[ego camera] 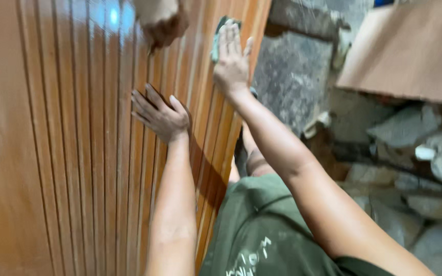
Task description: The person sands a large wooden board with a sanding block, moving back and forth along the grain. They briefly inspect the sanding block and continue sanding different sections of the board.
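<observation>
Closest to my view was the green shirt (262, 230) of the person, filling the bottom of the frame, with both bare forearms reaching up and away from it. I saw the left hand (159, 115) laid flat on the fluted wooden panel (67, 153), fingers spread and palm down against the grooves, gripping nothing. The right hand (231, 59) reached further up, also flat with fingers stretched out, pressing a small grey-green sanding pad (218, 38) against the panel near its right edge. Only the pad's upper and left side showed past the fingers.

The panel was glossy, orange-brown, ribbed along its length, and it took up the whole left half of my picture; a bright patch of light reflected near its top. A blurred brownish shape sat at the panel's upper edge, and I could not tell what it was. To the right lay rough grey stones (410, 168) and a plain flat wooden board (410, 51), well apart from both hands.
</observation>
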`<state>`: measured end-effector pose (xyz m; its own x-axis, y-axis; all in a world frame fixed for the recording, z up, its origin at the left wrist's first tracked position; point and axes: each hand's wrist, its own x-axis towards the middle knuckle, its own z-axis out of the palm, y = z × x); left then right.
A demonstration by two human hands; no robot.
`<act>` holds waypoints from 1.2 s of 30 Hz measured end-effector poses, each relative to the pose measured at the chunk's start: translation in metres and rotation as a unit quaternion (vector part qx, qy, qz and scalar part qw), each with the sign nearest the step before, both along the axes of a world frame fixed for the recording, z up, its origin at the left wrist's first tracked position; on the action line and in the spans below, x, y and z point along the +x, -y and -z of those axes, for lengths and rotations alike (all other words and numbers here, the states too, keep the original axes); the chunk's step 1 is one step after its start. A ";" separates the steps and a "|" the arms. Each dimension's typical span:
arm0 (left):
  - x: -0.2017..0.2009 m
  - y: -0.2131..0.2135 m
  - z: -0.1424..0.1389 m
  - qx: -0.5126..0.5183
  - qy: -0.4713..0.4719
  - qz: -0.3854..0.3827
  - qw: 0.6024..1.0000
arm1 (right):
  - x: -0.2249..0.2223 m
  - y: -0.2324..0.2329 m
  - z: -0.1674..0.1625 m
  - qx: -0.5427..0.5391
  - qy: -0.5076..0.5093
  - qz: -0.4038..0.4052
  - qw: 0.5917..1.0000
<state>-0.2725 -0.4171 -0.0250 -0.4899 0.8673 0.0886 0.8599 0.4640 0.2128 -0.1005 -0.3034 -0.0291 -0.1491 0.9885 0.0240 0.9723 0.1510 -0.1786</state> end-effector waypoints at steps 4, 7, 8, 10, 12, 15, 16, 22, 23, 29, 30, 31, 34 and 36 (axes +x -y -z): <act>0.001 0.001 0.001 -0.012 -0.025 0.009 1.000 | -0.019 0.145 -0.023 0.018 0.009 -0.041 0.999; 0.002 0.001 0.001 -0.015 -0.025 0.004 1.000 | -0.017 0.181 -0.039 -0.055 -0.062 -0.082 0.993; 0.002 0.001 0.001 -0.013 -0.025 0.005 1.000 | -0.012 0.166 -0.038 -0.089 -0.044 -0.086 0.991; 0.001 0.002 0.004 -0.014 -0.026 0.005 1.000 | -0.003 0.106 -0.028 -0.051 -0.042 -0.056 0.996; 0.001 0.003 0.006 -0.010 -0.032 0.007 0.999 | 0.001 0.047 -0.013 0.013 -0.032 -0.012 0.999; 0.000 0.004 0.006 -0.018 -0.032 0.009 0.999 | -0.002 0.044 -0.005 -0.006 -0.079 0.005 0.997; 0.001 0.004 0.006 -0.017 -0.027 0.010 0.999 | -0.005 0.066 -0.007 -0.010 -0.111 0.008 0.994; 0.003 0.003 -0.002 -0.005 -0.018 0.010 1.000 | 0.003 0.144 -0.018 0.019 -0.031 -0.081 0.996; 0.003 0.003 -0.003 0.011 -0.026 0.017 0.999 | 0.008 0.117 -0.009 0.028 -0.031 -0.081 0.996; 0.002 0.002 -0.001 0.010 -0.016 0.007 1.000 | 0.005 0.035 0.011 0.017 -0.098 -0.002 0.995; 0.002 0.001 -0.001 0.002 0.001 -0.002 1.000 | 0.000 0.061 0.001 0.011 -0.113 0.012 0.993; 0.002 0.001 -0.001 -0.016 0.014 -0.003 1.000 | -0.006 0.101 -0.012 0.013 -0.106 -0.020 0.994; 0.001 0.000 -0.001 -0.007 0.010 0.003 1.000 | -0.011 0.144 -0.030 -0.026 -0.039 -0.066 0.997; 0.000 0.000 0.001 -0.003 -0.016 0.004 1.000 | -0.005 0.126 -0.026 -0.013 0.003 -0.056 0.998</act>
<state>-0.2728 -0.4172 -0.0264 -0.4797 0.8718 0.0993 0.8699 0.4578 0.1834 -0.1058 -0.4289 -0.0033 -0.2597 0.9657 -0.0033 0.9503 0.2549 -0.1790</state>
